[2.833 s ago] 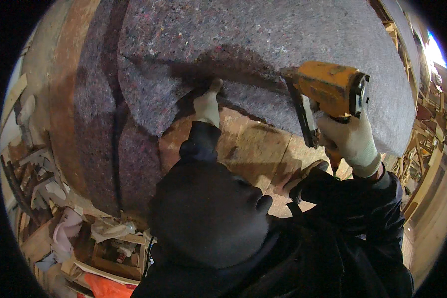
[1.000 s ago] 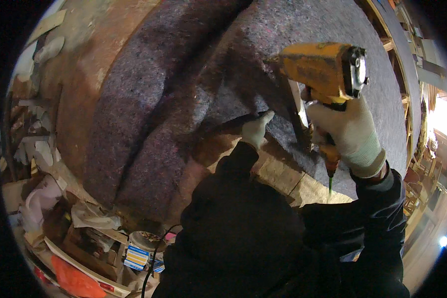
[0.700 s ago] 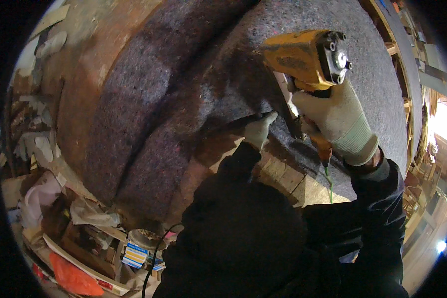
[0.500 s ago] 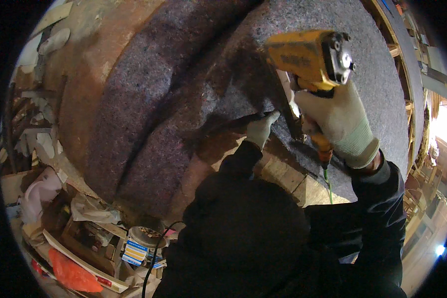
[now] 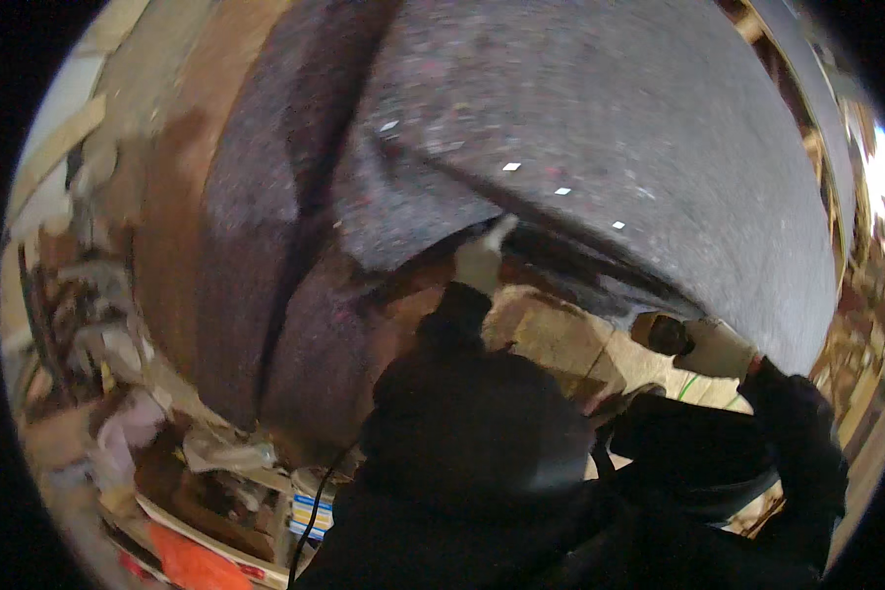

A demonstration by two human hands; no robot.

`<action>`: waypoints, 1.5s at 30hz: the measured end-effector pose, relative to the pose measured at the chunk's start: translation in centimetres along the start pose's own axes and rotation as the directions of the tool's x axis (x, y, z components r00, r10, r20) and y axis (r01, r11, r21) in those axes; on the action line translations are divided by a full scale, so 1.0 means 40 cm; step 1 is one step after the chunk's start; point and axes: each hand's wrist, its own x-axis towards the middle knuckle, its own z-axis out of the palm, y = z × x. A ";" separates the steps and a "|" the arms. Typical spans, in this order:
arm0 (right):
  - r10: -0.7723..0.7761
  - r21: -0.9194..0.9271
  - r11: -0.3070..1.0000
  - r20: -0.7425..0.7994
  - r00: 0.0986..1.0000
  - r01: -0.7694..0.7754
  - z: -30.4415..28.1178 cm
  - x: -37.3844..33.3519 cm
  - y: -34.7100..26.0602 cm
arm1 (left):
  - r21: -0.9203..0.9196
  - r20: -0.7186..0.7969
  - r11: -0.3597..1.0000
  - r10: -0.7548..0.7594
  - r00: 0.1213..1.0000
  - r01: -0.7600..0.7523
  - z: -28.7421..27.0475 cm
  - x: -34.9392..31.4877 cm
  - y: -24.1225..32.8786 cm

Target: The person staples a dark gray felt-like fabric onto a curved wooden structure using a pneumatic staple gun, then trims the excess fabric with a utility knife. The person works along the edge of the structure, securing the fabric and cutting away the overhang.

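Observation:
A large grey, speckled felt sheet (image 5: 580, 108) spreads over a broad surface, with a dark fold running across its middle. At the fold's lower side, my gloved left hand (image 5: 477, 264) is closed on the edge of a raised felt flap (image 5: 413, 206). Lower right, my gloved right hand (image 5: 718, 349) grips a yellow-brown air nail gun (image 5: 662, 334), seen end-on and blurred, beside the sheet's near edge. Several small white squares (image 5: 562, 191) lie in a row on the felt above the fold.
Pale boards (image 5: 551, 329) show below the sheet. A thin green hose (image 5: 688, 386) runs near my right hand. Lower left stand a wooden box (image 5: 206, 536) with an orange bag (image 5: 192, 560), and a blue-white carton (image 5: 310, 516). A black cable (image 5: 315, 506) hangs beside me.
My right hand has lowered the nail gun from above the felt to the lower right. The white squares now show. My left hand remains at the flap; the view has shifted.

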 end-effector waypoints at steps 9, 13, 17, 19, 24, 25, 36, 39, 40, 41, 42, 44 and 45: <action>0.560 0.118 0.824 -0.321 0.764 -0.554 0.364 -0.181 0.958 | -0.206 -0.156 0.978 -0.042 0.987 0.009 -0.025 0.117 -0.099; 0.710 0.441 0.703 -0.393 0.584 -0.558 0.581 -0.199 1.146 | -0.421 -0.019 0.896 -0.165 0.986 0.142 -0.053 0.167 -0.130; 0.826 0.571 0.557 -0.308 0.471 -0.603 0.836 -0.172 1.159 | -0.349 -0.246 0.937 -0.064 0.967 -0.027 -0.069 0.186 -0.162; 0.836 0.548 0.522 -0.178 0.518 -0.654 0.960 -0.129 1.154 | -0.279 -0.325 0.960 -0.059 0.944 -0.036 -0.078 0.192 -0.167; 0.894 0.715 0.409 -0.188 0.407 -0.568 1.212 0.016 1.141 | -0.087 -0.320 0.993 0.048 0.946 -0.080 -0.069 0.166 -0.118; 0.857 0.717 0.488 -0.286 0.428 -0.498 1.243 0.055 1.126 | -0.071 -0.320 0.996 0.035 0.947 -0.061 -0.063 0.154 -0.105; 0.738 0.731 0.533 -0.155 0.657 -0.426 1.127 0.071 1.043 | -0.099 -0.474 0.956 -0.290 0.832 0.277 0.115 0.039 -0.011; 0.663 0.713 0.584 -0.143 0.735 -0.388 1.049 0.021 0.962 | -0.298 -0.429 0.950 -0.220 0.876 0.093 0.172 -0.114 0.003; 0.638 0.710 0.598 -0.140 0.757 -0.372 1.021 0.001 0.930 | -0.311 -0.374 0.949 -0.161 0.913 0.040 0.166 -0.180 0.008; 0.612 0.709 0.610 -0.135 0.780 -0.356 0.994 -0.019 0.898 | -0.238 -0.374 0.968 -0.169 0.912 0.082 0.143 -0.241 0.018; 0.590 0.703 0.622 -0.130 0.797 -0.346 0.966 -0.049 0.869 | -0.155 -0.335 0.985 -0.121 0.934 0.073 0.109 -0.303 0.027; 0.539 0.688 0.653 -0.129 0.833 -0.316 0.917 -0.124 0.815 | -0.063 -0.281 0.994 -0.104 0.954 0.089 0.017 -0.422 0.040; 0.523 0.678 0.667 -0.131 0.842 -0.309 0.894 -0.174 0.795 | -0.137 -0.245 0.978 -0.190 0.951 0.160 -0.023 -0.483 0.047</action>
